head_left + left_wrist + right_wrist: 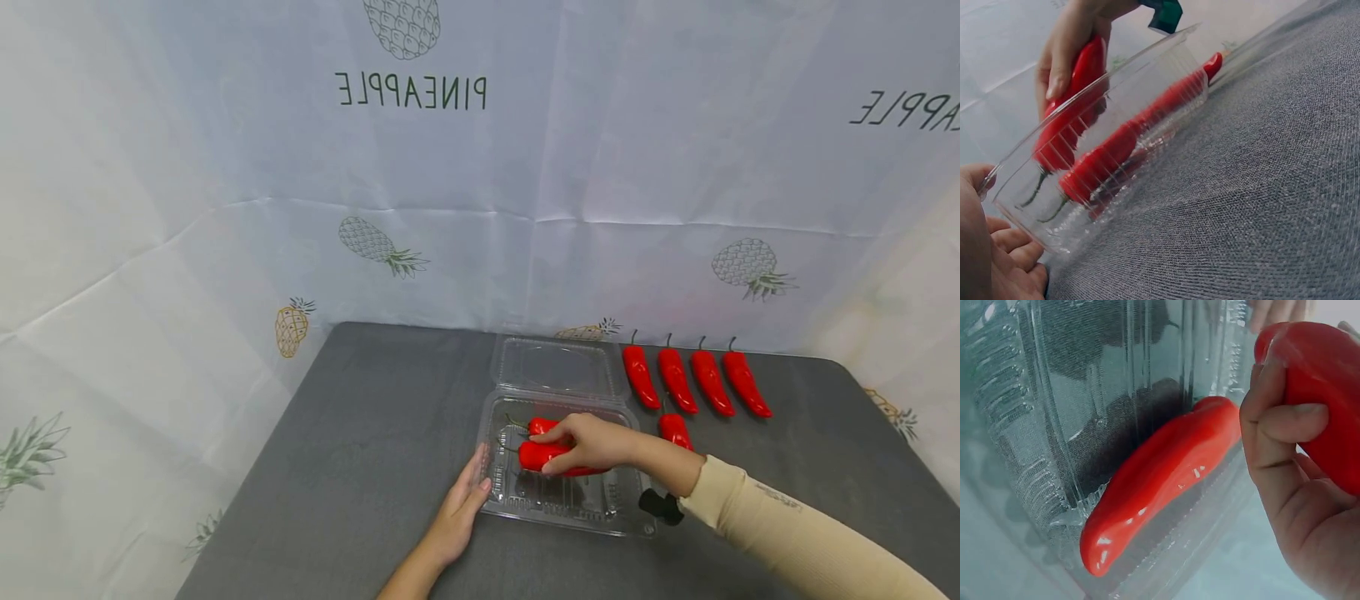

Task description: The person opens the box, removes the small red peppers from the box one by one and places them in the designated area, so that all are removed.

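Observation:
A clear plastic clamshell container [555,521] lies on the table with its lid [555,367] folded back. My right hand [600,440] grips a red chili pepper [1329,381] over the container, thumb on one side and fingers on the other. Its green stem [1036,187] points left in the head view. Another red pepper [1160,475] lies inside on the container floor, partly hidden by my hand in the head view. At the left side, my left hand [453,517] holds the rim, thumb at the top edge and fingers against the outside wall.
Several red peppers [675,379] stand in a row to the right of the lid. Nearer, one more pepper [675,429] is partly covered by my right forearm. A dark wrist device [662,506] sits by that arm. A pineapple-print curtain [465,275] borders the grey table [360,433].

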Tool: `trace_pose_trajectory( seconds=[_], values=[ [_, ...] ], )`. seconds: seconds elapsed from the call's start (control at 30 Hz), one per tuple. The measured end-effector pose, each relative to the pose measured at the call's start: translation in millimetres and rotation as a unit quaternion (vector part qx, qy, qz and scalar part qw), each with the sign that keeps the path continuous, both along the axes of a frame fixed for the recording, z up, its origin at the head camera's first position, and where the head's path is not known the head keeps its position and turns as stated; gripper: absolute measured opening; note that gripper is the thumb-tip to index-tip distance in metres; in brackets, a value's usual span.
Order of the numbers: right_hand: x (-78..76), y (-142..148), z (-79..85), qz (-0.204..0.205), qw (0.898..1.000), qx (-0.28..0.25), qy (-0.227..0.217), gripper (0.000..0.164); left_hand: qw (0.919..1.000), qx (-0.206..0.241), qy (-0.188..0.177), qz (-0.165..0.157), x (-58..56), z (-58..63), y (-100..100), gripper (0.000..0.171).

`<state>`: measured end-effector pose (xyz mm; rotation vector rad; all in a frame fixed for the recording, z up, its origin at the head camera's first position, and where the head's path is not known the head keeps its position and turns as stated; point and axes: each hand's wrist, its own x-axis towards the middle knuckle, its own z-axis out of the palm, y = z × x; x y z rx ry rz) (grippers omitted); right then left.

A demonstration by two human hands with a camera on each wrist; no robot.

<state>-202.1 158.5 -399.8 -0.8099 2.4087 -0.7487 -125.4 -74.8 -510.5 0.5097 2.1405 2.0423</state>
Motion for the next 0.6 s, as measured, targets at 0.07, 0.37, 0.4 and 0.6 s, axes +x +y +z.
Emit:
trace_pose_trajectory(
  seconds=[0.07, 0.37, 0.4, 0.6],
  values=[
    [-0.2, 3.8, 2.0, -0.003, 1.0, -0.008, -0.004, 0.054, 1.0, -0.002, -0.001, 0.001, -0.1, 0.2, 0.0, 0.055],
    [-1.5, 25.2, 1.6, -0.026, 0.997, -0.067, 0.014, 0.051, 1.0, -0.001, -0.004, -0.002, 0.1, 0.4, -0.3, 0.055],
    [-1.5, 27.1, 0.6, -0.031, 0.997, -0.071, 0.019, 0.051, 1.0, 0.0, -0.003, -0.002, 0.0, 0.5, -0.4, 0.056],
    [-0.8, 39.1, -0.6, -0.075, 0.993, -0.091, 0.011, 0.052, 1.0, 0.003, -0.004, -0.003, -0.7, -0.3, -0.5, 0.056]
  ],
)
